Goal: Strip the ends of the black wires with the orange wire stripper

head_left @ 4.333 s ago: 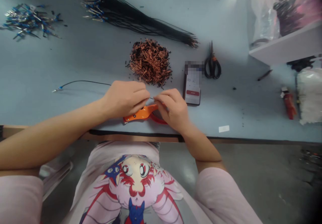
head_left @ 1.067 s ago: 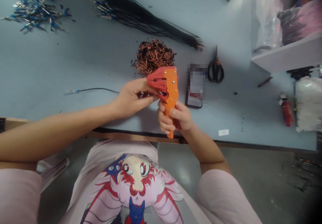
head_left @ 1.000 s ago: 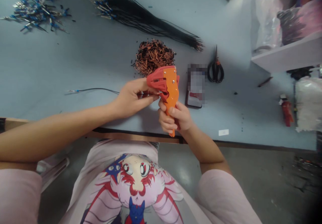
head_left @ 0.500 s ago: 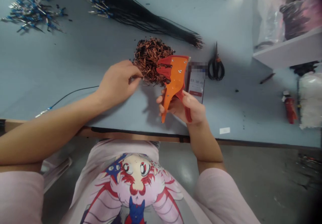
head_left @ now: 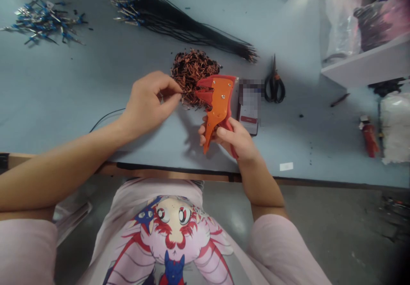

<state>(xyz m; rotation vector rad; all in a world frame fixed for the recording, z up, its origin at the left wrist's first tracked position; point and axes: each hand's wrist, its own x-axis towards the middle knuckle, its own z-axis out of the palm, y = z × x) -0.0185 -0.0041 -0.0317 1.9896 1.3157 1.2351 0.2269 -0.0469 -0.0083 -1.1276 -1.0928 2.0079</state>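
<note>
My left hand (head_left: 147, 105) pinches a thin black wire (head_left: 107, 116) between thumb and fingers, and its tip points at the stripper's jaws. The rest of the wire trails under my forearm. My right hand (head_left: 237, 137) grips an orange and red wire stripper (head_left: 218, 105) by its handles, jaws toward my left hand. The stripper stands just right of a heap of copper-coloured wire offcuts (head_left: 192, 73). A small gap separates the wire tip from the jaws.
A phone (head_left: 249, 114) lies right of the stripper, beside black-handled scissors (head_left: 274, 84). Behind are a bundle of black leads (head_left: 179, 30) and loose blue terminals (head_left: 41, 22). A white shelf (head_left: 365, 63) and plastic bags stand at the right.
My left hand has let the stripper's head go and moved left, holding the wire. My right hand has tilted the stripper and lowered it, jaws now facing left.
</note>
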